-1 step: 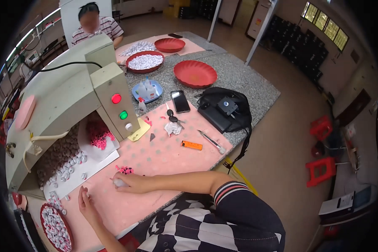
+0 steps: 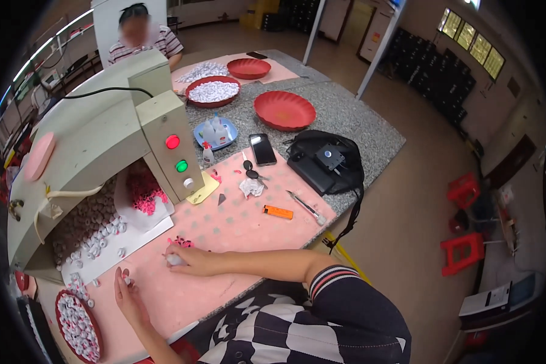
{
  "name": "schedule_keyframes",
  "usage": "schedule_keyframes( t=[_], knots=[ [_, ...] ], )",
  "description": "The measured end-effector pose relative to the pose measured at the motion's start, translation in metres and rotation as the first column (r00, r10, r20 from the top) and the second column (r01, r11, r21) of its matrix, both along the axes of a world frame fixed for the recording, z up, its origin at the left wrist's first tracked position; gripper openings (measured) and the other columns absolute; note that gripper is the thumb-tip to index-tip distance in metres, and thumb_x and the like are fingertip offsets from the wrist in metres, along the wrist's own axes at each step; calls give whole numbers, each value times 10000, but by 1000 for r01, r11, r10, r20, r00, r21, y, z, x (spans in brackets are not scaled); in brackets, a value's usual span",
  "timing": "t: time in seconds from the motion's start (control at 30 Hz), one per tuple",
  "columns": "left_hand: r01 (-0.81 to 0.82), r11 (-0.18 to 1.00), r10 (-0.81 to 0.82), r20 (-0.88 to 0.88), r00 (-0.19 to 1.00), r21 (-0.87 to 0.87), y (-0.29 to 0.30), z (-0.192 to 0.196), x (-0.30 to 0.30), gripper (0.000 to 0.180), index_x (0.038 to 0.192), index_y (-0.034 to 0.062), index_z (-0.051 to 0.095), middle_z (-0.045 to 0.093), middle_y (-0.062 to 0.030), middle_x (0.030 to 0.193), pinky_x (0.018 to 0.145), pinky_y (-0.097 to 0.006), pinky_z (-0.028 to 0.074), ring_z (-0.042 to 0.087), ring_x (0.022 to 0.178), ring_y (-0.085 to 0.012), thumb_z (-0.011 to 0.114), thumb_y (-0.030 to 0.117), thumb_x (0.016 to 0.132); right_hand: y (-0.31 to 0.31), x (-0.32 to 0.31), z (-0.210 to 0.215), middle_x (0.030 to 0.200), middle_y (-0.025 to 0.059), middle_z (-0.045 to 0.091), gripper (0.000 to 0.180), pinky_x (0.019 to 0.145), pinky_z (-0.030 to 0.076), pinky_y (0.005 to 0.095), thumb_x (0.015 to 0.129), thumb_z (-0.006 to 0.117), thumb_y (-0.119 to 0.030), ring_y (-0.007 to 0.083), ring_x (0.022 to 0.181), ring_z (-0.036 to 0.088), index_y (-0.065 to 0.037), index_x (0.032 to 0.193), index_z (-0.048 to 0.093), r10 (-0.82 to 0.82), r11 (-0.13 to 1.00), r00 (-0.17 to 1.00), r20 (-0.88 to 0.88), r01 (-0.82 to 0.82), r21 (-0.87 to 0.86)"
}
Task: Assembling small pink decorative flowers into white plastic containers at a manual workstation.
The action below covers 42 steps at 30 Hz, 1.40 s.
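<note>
My right hand (image 2: 194,261) is closed round a small translucent white bottle (image 2: 175,259), low over the pink mat (image 2: 236,233). Just beyond it lies a little heap of pink and dark pieces (image 2: 182,242). To the left, my left hand (image 2: 128,297) has its fingers curled up, with a small white piece (image 2: 127,280) at their tips; its exact kind is too small to tell. A red dish (image 2: 97,327) of white and pink rounded pieces (image 2: 77,321) stands left of that hand. More white rounded pieces (image 2: 100,238) lie under the arched machine (image 2: 91,136).
A lighter (image 2: 278,212), craft knife (image 2: 306,206), keys (image 2: 252,173) and phone (image 2: 262,149) lie on the mat. Beyond are a black bag (image 2: 327,159), a blue tray (image 2: 229,134) with bottles and red dishes (image 2: 285,109). Another person (image 2: 142,39) sits across the table.
The view has shifted slightly. At my left fingertips the small white piece now shows more plainly. My right hand keeps its hold on the bottle in nearly the same place.
</note>
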<state>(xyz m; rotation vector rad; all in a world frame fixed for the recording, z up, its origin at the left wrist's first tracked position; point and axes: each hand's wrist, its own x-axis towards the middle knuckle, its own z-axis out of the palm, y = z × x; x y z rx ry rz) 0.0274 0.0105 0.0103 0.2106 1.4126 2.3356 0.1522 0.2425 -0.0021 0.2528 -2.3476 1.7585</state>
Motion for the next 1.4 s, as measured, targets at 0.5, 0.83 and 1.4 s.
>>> schedule_keyframes(
  t=[0.5,0.83,1.4],
  knots=[
    [125,983,-112,98,989,-136,68,4,76,450,1305,10,497,609,-71,1066,814,-263,504,594,905,-124,615,10,871,27,29,3,882,73,597,250,690,476,267,932,555,-151,96,776,563,-33,1145,502,-116,935,960,256,192,-297],
    [-8,948,-82,-270,959,-317,70,-6,86,447,1271,20,529,490,-59,1182,890,-273,490,555,1040,-142,587,-99,845,31,35,5,887,33,542,223,657,421,229,886,635,-159,81,733,501,-32,1010,500,-262,897,962,74,271,-349],
    [-29,946,-58,-256,965,-324,71,-4,83,394,1229,46,577,488,-49,1134,793,-205,496,573,953,-106,592,-67,853,22,34,8,830,95,563,245,624,422,293,842,684,-155,182,712,515,-4,972,542,-260,963,938,-229,269,11]
  ],
)
